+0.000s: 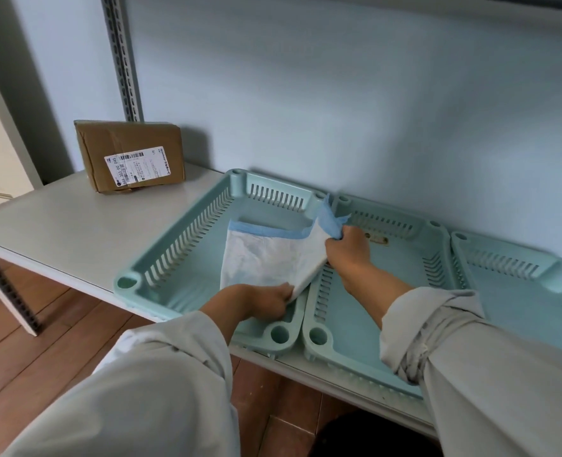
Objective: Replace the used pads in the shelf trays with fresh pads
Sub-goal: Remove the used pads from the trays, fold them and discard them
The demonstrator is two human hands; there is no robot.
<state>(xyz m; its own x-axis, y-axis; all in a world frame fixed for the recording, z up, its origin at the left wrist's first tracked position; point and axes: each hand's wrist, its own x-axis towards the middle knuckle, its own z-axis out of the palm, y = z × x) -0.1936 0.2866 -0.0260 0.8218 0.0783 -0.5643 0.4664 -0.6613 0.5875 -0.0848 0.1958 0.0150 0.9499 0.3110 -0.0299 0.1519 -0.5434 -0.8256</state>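
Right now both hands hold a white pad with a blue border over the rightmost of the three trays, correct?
Not quite. In the head view the left hand and right hand do hold the white, blue-bordered pad, but over the leftmost tray, not the rightmost tray.

Soft daylight fills the room, bright enough. The box [129, 156], up left of the hands, throws a dim shadow rightward. Edges bend and look a bit blurry.

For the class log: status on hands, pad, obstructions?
Left hand and right hand both grip the pad, half-unfolded over left tray. Nothing blocking; cardboard box stands apart.
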